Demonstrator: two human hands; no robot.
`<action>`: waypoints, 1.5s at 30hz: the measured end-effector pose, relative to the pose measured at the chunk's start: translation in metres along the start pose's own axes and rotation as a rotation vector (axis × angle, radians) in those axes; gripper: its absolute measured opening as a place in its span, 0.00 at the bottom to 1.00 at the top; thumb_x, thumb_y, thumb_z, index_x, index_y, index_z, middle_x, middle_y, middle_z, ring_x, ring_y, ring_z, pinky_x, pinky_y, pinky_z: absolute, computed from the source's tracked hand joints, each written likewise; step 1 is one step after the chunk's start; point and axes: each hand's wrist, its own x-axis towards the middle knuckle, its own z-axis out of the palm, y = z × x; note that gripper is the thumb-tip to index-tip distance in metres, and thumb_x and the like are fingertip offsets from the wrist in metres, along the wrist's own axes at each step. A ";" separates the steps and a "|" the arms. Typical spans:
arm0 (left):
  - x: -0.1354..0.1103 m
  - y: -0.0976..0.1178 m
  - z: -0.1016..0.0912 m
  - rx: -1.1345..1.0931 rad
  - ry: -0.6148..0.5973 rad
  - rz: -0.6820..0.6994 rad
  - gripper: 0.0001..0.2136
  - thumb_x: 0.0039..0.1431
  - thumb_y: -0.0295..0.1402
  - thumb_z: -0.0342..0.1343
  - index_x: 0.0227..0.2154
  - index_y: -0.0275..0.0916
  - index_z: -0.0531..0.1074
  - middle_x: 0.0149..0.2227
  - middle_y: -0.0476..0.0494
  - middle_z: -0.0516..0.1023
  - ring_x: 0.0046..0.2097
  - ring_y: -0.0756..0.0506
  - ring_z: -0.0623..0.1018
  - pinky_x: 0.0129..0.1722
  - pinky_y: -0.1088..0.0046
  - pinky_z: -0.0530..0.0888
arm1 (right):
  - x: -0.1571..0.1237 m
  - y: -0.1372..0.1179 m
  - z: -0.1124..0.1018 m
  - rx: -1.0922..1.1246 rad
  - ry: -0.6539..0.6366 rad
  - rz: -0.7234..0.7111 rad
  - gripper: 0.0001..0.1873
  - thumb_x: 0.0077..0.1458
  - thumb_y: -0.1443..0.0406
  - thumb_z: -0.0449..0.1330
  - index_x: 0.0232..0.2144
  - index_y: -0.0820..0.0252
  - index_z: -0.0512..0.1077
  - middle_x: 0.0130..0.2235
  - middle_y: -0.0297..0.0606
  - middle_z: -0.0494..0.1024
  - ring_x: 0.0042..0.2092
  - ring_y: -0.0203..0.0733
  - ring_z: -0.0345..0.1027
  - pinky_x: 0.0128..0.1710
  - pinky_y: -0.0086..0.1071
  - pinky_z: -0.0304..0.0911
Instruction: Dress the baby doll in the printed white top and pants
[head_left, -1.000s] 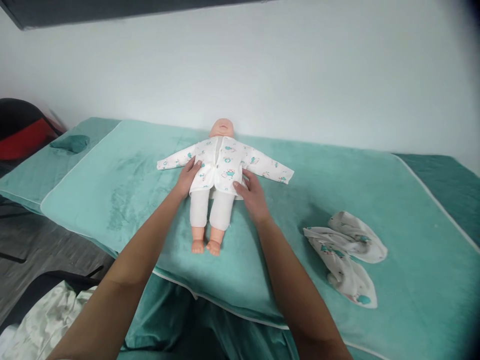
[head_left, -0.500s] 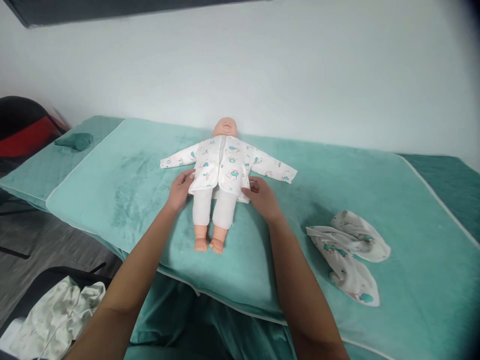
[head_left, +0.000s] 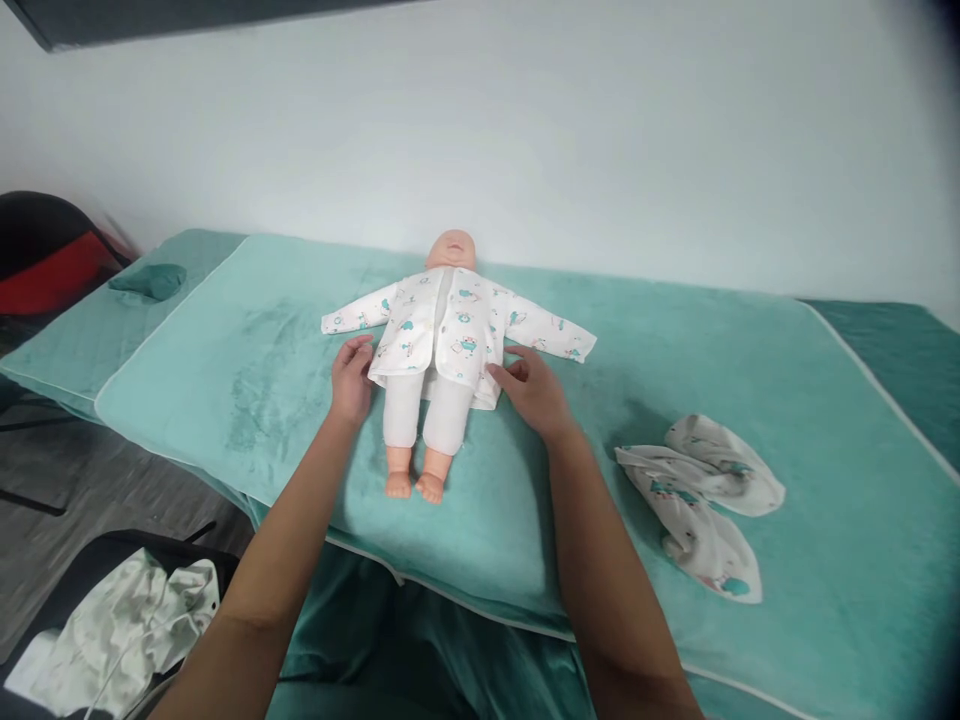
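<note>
A baby doll point(head_left: 452, 250) lies on its back with its head toward the wall. It wears a white printed jacket point(head_left: 466, 322), its sleeves spread out to both sides, and white pants point(head_left: 403, 410); the feet are bare. My left hand point(head_left: 352, 380) is beside the jacket's lower left edge, fingers loosely bent and holding nothing. On the other side, my right hand point(head_left: 536, 390) is open at the jacket's lower right edge. Its thumb tip is at the cloth and the fingers are apart from it; whether the thumb touches, I cannot tell.
The doll rests on a padded green bed point(head_left: 285, 400) against a white wall. A crumpled white printed garment point(head_left: 697, 500) lies to the right. Lower left, a black chair point(head_left: 82, 570) holds a pale green cloth point(head_left: 131, 630). A black and red chair point(head_left: 56, 260) stands far left.
My left hand has drawn away leftward from the jacket's side. My right hand has shifted slightly right. The jacket's lower left corner spreads a little further out; the doll stays in place.
</note>
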 end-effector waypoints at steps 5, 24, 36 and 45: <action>-0.016 -0.004 -0.006 0.259 -0.044 0.229 0.17 0.48 0.24 0.54 0.42 0.43 0.75 0.42 0.48 0.76 0.46 0.46 0.76 0.47 0.70 0.73 | -0.016 -0.018 0.014 -0.148 0.129 -0.490 0.23 0.59 0.52 0.64 0.53 0.54 0.70 0.52 0.46 0.73 0.54 0.53 0.67 0.52 0.49 0.68; -0.040 -0.004 -0.005 0.617 -0.099 0.384 0.13 0.57 0.23 0.50 0.39 0.41 0.75 0.41 0.46 0.77 0.44 0.46 0.76 0.47 0.68 0.73 | -0.033 -0.035 0.028 -0.039 -0.056 -0.649 0.07 0.67 0.65 0.54 0.37 0.55 0.72 0.37 0.38 0.75 0.41 0.44 0.70 0.42 0.39 0.67; -0.053 -0.004 -0.015 0.544 -0.074 0.288 0.09 0.53 0.23 0.48 0.31 0.41 0.71 0.32 0.50 0.74 0.37 0.47 0.74 0.41 0.70 0.70 | -0.128 0.014 -0.011 -0.502 0.542 -0.463 0.09 0.64 0.67 0.55 0.45 0.55 0.72 0.48 0.46 0.77 0.51 0.51 0.70 0.53 0.49 0.67; -0.080 -0.002 -0.032 0.500 -0.236 0.258 0.08 0.60 0.25 0.50 0.37 0.42 0.72 0.37 0.48 0.75 0.40 0.47 0.74 0.42 0.69 0.72 | -0.205 0.046 -0.080 -0.824 0.707 0.024 0.34 0.56 0.54 0.61 0.61 0.65 0.66 0.62 0.61 0.69 0.63 0.66 0.63 0.60 0.61 0.59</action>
